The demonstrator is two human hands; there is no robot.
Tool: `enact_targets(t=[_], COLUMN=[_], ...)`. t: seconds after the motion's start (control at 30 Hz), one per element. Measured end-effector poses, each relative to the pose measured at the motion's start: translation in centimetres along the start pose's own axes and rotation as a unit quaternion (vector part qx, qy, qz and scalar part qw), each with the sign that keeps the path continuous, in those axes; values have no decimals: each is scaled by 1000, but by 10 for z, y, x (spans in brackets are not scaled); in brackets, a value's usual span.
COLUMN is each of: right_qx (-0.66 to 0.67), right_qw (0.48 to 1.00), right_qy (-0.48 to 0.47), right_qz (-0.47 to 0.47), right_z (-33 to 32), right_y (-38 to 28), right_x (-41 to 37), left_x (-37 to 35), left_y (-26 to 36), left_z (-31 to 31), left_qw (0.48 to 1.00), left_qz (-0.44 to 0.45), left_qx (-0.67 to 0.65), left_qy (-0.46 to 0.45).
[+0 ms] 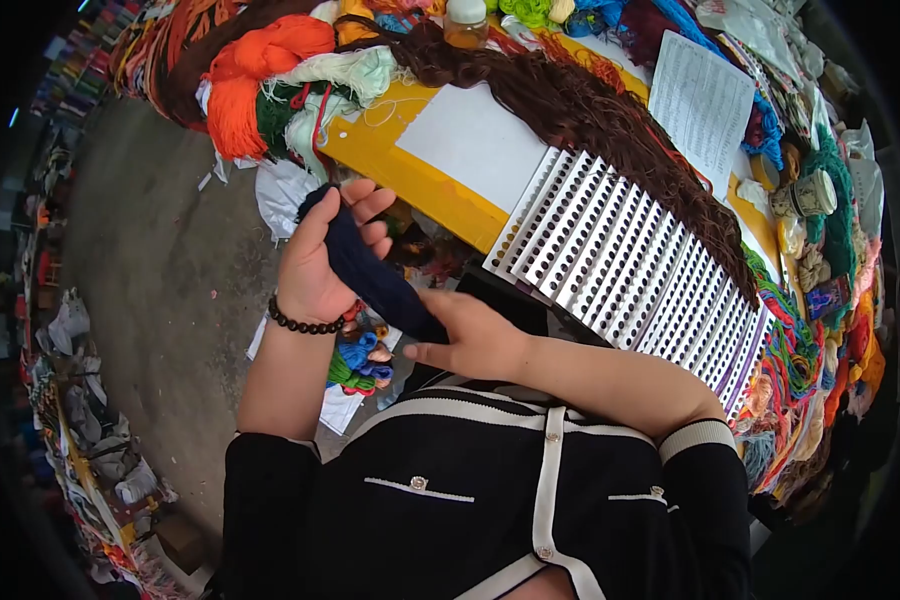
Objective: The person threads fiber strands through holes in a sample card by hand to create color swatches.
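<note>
A dark navy skein of thread (pixel 370 272) stretches between my two hands in front of my chest. My left hand (pixel 320 262), with a beaded bracelet at the wrist, has its palm turned up and its fingers curled round the skein's upper end. At the lower end, my right hand (pixel 467 335) holds the skein between thumb and fingers; part of that grip is hidden by the hand. White cards with rows of punched holes (pixel 610 260) lie on the yellow table (pixel 425 195) to the right of the hands.
Dark brown thread (pixel 570 100) runs across the table beside a white sheet (pixel 470 140) and a printed page (pixel 700 105). Orange skeins (pixel 260 75) hang at the table's left end. A jar (pixel 466 25) and a cup (pixel 810 193) stand among threads. Bundles line the floor's left side.
</note>
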State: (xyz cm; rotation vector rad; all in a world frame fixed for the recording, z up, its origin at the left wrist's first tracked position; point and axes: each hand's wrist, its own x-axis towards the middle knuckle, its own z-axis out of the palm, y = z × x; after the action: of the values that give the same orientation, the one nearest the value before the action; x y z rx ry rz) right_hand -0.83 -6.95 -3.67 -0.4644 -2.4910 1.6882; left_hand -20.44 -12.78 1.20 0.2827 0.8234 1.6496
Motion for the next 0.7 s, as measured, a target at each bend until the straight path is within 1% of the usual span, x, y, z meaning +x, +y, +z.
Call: enact_targets(t=[0.03,0.07,0.1,0.13,0.17,0.2,0.23,0.27,0.3,0.33,0.37,0.43,0.5,0.7], right_qx=[-46,-24,5,37,69,153,161,175,190,242,246,334,327,331], right_qw=[993,998,999,997,993,979,975,970,965,950,948,916,917,914], right_qy=[86,57,44,64,84,87,110,135,159,185,186,207,210,218], right_qz=[-63,-32,29,32,36,100,108,100,93,74,74,82,90,85], right_z=[2,-5,-18,-18,-16,-25,-27,-28,-27,-28,-30,-37,-44,-53], right_y=[4,3,-15,-7,1,-9,-3,6,15,21,22,17,11,10], right_x=[-2,-1,-4,-4,-4,-7,-6,-5,-3,-2,-1,-3,-6,-12], left_x=[-3,-5,-9,-12,-17,-17,-19,-20,-18,-16,-16,-17,-17,-16], left_y=[7,13,22,35,47,60,75,90,104,120,132,150,163,175], left_z=[-2,-3,4,5,8,7,12,11,9,7,8,12,10,6], left_qw=[999,997,991,993,989,988,984,987,982,981,980,979,977,978], left_qz=[14,26,46,47,78,97,117,110,122,125,107,117,136,132], left_qx=[38,76,125,104,129,123,135,103,103,99,81,72,65,53], left_qy=[-7,-14,29,-10,8,-14,-28,-46,-96,-108,-149,-149,-149,-154])
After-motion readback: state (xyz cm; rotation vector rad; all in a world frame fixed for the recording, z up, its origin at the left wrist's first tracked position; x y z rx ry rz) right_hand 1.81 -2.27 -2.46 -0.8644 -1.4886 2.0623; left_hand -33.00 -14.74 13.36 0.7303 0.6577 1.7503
